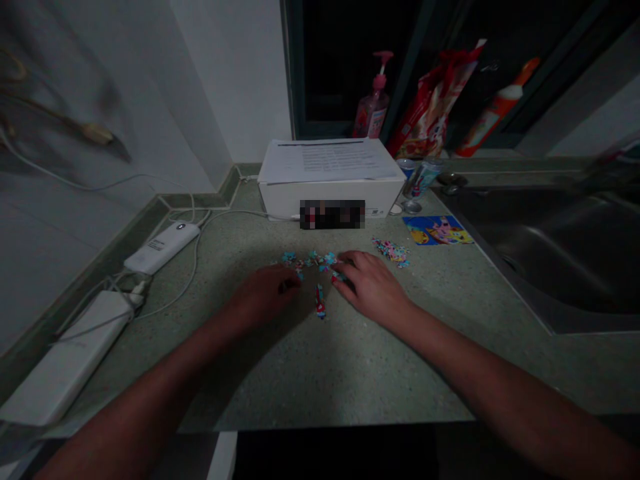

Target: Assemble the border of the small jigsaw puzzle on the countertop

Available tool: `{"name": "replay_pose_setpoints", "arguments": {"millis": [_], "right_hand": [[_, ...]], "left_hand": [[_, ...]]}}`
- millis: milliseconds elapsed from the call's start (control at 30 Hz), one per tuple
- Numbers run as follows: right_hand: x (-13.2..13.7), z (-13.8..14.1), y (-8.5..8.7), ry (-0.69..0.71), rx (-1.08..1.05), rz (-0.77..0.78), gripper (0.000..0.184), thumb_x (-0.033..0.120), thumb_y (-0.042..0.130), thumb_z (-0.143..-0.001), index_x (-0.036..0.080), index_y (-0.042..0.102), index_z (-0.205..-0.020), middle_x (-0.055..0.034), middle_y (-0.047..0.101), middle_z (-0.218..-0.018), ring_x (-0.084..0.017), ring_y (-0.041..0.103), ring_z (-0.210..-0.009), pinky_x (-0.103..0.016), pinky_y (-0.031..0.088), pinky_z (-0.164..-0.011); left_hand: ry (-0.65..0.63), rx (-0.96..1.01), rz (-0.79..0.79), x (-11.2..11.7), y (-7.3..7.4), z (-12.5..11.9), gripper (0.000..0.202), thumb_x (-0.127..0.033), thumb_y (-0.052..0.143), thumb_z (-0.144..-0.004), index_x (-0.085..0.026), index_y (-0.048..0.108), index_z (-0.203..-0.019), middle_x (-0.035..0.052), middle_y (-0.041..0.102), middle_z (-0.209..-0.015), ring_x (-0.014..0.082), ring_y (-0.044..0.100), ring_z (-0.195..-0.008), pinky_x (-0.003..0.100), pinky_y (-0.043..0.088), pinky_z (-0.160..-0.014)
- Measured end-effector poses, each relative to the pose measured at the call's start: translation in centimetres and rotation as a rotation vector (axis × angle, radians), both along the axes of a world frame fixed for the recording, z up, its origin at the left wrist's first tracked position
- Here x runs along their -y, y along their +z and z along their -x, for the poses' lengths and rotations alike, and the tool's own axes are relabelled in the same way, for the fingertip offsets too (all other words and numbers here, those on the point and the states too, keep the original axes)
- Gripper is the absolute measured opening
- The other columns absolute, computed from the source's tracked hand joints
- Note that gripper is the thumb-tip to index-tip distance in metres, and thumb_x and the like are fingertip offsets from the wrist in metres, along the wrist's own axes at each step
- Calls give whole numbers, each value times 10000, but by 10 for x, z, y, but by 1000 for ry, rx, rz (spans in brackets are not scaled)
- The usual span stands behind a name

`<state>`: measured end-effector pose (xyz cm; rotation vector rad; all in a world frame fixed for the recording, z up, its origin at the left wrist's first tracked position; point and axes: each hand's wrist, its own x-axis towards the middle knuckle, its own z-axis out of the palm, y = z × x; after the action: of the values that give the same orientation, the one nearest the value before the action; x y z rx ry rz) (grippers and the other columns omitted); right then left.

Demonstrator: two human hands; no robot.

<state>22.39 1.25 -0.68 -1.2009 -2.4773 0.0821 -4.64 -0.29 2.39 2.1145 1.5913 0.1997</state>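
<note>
The left hand is held low with its fingers curled down, and the right hand is laid over the counter with its fingers a little spread. Whether a piece is pinched by either hand cannot be told, because the fingertips are dark and cover what lies under them. Small jigsaw pieces in blue, red and pink are lying in a loose row just beyond the hands, and some of them are reached by the right hand. A short strip of pieces lies between the hands, on the near side. To the far right, a small heap of pieces is placed beside a glossy cartoon picture card. All of these rest on a speckled grey-green countertop.

Straight ahead, a white cardboard box stands with printed paper on its top, and a metal can is beside it. Behind are a pink pump bottle and a red foil bag. On the left, two white power banks are lying with white cables. On the right, a steel sink is set into the counter.
</note>
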Motion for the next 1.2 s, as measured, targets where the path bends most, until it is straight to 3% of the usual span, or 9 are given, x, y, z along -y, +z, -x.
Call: {"name": "replay_pose_setpoints", "arguments": {"millis": [233, 400, 500, 633, 833, 1067, 1200], "right_hand": [[-4, 1, -3, 10, -42, 25, 212, 257, 658, -1039, 192, 775, -1204, -165, 712, -1302, -324, 661, -1212, -509, 538, -1070], [-5, 0, -4, 19, -52, 38, 213, 247, 638, -1043, 188, 772, -1197, -167, 713, -1298, -330, 661, -1230, -517, 536, -1091], [-5, -3, -3, 32, -67, 35, 183, 252, 637, -1039, 208, 768, -1159, -159, 712, -1285, -325, 670, -1216, -522, 544, -1083], [-3, -8, -3, 62, -78, 14, 215, 263, 611, -1053, 214, 752, -1207, -167, 699, -1315, -333, 663, -1253, -548, 549, -1090], [-3, -9, -5, 117, -51, 11, 220, 243, 575, -1071, 199, 759, -1183, -176, 697, -1345, -331, 661, -1283, -557, 548, -1115], [-3, -17, -4, 114, -64, 32, 117, 284, 660, -1039, 215, 733, -1099, -167, 694, -1381, -335, 662, -1293, -572, 551, -1113], [-8, -27, 5, 42, -54, 14, 165, 280, 604, -1069, 216, 751, -1106, -165, 711, -1361, -332, 679, -1261, -568, 562, -1088]], "left_hand": [[-93, -66, -204, 5, 0, 1, 238, -210, 626, -981, -283, 770, -1155, 89, 745, -1266, 319, 645, -1215, 476, 512, -1069], [-357, 65, -146, 15, 6, -13, 168, -259, 617, -1060, -228, 775, -1107, 90, 758, -1170, 284, 668, -1136, 442, 497, -1044], [-403, 92, -119, 19, 6, -20, 166, -291, 623, -1068, -233, 779, -1066, 86, 766, -1132, 274, 669, -1108, 442, 494, -1036], [-346, 23, -133, 16, 6, -19, 212, -265, 565, -1080, -243, 775, -1065, 80, 764, -1115, 276, 668, -1102, 466, 491, -1054], [81, -166, -228, -2, 11, 8, 303, -234, 550, -1052, -188, 720, -1298, 154, 716, -1306, 345, 628, -1248, 514, 495, -1100], [-1, -252, -208, -7, 5, 11, 340, -178, 485, -1049, -185, 758, -1251, 141, 733, -1279, 317, 648, -1218, 489, 495, -1110], [-29, -227, -218, -5, -1, 7, 332, -178, 495, -1045, -198, 774, -1225, 142, 739, -1291, 329, 644, -1227, 511, 481, -1121]]}}
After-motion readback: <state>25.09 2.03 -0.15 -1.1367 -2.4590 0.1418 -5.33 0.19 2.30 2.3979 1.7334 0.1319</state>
